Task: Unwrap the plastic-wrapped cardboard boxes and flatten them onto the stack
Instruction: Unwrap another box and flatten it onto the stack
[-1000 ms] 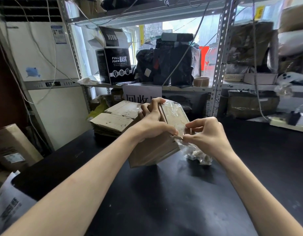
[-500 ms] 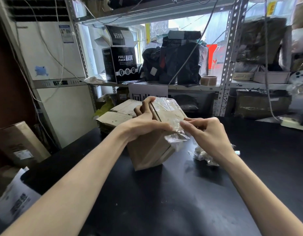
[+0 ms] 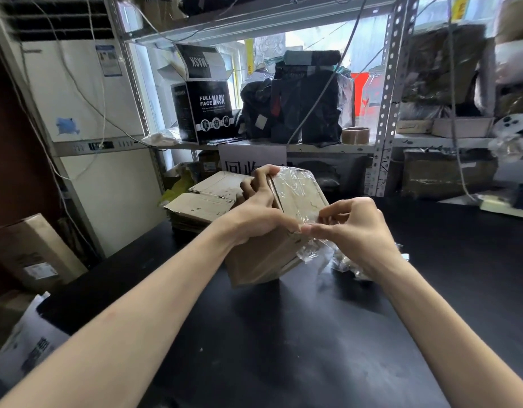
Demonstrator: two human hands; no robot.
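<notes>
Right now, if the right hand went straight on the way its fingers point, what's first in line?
Likely the left hand, at its thumb: the right hand points left, pinching plastic wrap at the cardboard box edge, fingertips almost touching that thumb. Depth unclear.

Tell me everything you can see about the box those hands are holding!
It is a plain brown cardboard box, tilted, with its lower edge at the black table; I cannot tell whether it rests there. Clear, shiny plastic wrap covers its upper right face and hangs crumpled off the near corner. The left hand grips its top, fingers curled over the far edge. The right hand pinches the wrap at the near corner. Just behind it lies the stack of flattened boxes.
</notes>
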